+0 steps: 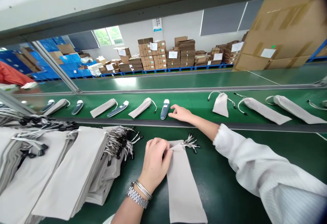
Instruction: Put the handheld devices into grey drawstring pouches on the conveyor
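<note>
My left hand is closed on the upper edge of a grey drawstring pouch that lies flat on the green bench in front of me. My right hand reaches forward over the conveyor belt, fingers stretched out, fingertips beside a blue-and-white oblong device and holding nothing. Further devices and pouches lie paired along the belt to the left.
Stacks of grey pouches with black-tipped cords fill the bench at left. More pouches lie on the belt to the right. A metal rail divides bench from belt. Cardboard boxes stand on pallets beyond.
</note>
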The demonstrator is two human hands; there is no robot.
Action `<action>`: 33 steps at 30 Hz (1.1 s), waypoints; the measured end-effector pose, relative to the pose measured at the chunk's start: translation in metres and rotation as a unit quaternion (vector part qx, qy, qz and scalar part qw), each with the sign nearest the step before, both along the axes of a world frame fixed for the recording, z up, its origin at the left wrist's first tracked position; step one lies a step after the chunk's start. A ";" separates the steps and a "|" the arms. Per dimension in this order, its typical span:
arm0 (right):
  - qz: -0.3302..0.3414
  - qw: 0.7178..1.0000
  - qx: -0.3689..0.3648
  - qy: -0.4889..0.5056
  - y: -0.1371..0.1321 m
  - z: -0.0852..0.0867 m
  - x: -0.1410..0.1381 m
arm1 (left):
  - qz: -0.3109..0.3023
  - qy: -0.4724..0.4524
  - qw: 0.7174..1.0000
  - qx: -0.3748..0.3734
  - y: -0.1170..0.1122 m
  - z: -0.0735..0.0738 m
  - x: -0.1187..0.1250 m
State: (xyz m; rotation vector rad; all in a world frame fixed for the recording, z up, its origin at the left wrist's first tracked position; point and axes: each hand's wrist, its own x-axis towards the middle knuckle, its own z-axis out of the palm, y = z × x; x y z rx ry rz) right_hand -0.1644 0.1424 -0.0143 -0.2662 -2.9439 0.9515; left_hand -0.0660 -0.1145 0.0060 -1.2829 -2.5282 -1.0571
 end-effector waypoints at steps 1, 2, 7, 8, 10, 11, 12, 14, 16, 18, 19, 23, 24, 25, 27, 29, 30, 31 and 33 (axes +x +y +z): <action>-0.026 1.000 0.001 -0.002 -0.006 0.002 -0.013 | -0.005 -0.018 1.000 0.023 -0.001 0.001 0.001; -0.050 0.999 0.002 -0.003 -0.011 0.004 -0.025 | -0.009 -0.043 0.998 0.047 -0.002 0.001 0.001; -0.106 0.994 -0.034 -0.018 -0.027 0.008 -0.060 | 0.000 -0.184 0.970 0.156 -0.003 0.002 0.000; -0.107 0.993 -0.049 -0.019 -0.027 0.009 -0.060 | 0.004 -0.202 0.964 0.171 -0.003 0.002 -0.002; -0.106 0.990 -0.088 -0.010 -0.025 0.013 -0.053 | 0.011 -0.233 0.953 0.196 -0.003 0.002 -0.005; -0.104 0.988 -0.110 0.003 -0.024 0.016 -0.046 | 0.013 -0.247 0.947 0.206 -0.002 0.002 -0.006; -0.102 0.986 -0.132 0.019 -0.024 0.019 -0.036 | 0.014 -0.259 0.942 0.212 -0.002 0.002 -0.007; -0.098 0.978 -0.173 0.058 -0.026 0.027 -0.011 | 0.012 -0.276 0.936 0.217 -0.002 0.001 -0.008; -0.071 0.963 -0.237 0.109 -0.031 0.036 0.020 | 0.002 -0.284 0.934 0.218 -0.001 0.000 -0.008; -0.015 0.938 -0.309 0.153 -0.037 0.042 0.051 | -0.010 -0.285 0.933 0.220 0.001 0.000 -0.007; 0.020 0.927 -0.337 0.165 -0.040 0.045 0.065 | -0.017 -0.284 0.932 0.225 0.002 0.000 -0.007; 0.142 0.931 -0.325 0.090 -0.048 0.053 0.107 | -0.028 -0.256 0.928 0.270 0.003 0.004 -0.004; 0.166 0.936 -0.306 0.052 -0.049 0.055 0.114 | -0.024 -0.248 0.926 0.283 0.002 0.006 -0.003; 0.190 0.938 -0.289 0.013 -0.050 0.057 0.120 | -0.018 -0.242 0.924 0.294 0.002 0.008 -0.003; 0.239 0.928 -0.281 -0.049 -0.051 0.062 0.129 | -0.002 -0.239 0.921 0.308 0.000 0.011 -0.003; 0.270 0.909 -0.308 -0.079 -0.050 0.066 0.137 | 0.005 -0.248 0.916 0.315 -0.003 0.014 -0.005; 0.271 0.903 -0.322 -0.086 -0.048 0.068 0.141 | 0.004 -0.256 0.913 0.318 -0.004 0.015 -0.006; 0.265 0.903 -0.327 -0.088 -0.046 0.070 0.146 | 0.002 -0.266 0.910 0.318 -0.006 0.015 -0.008; 0.252 0.914 -0.308 -0.077 -0.040 0.073 0.154 | -0.006 -0.283 0.909 0.307 -0.009 0.016 -0.010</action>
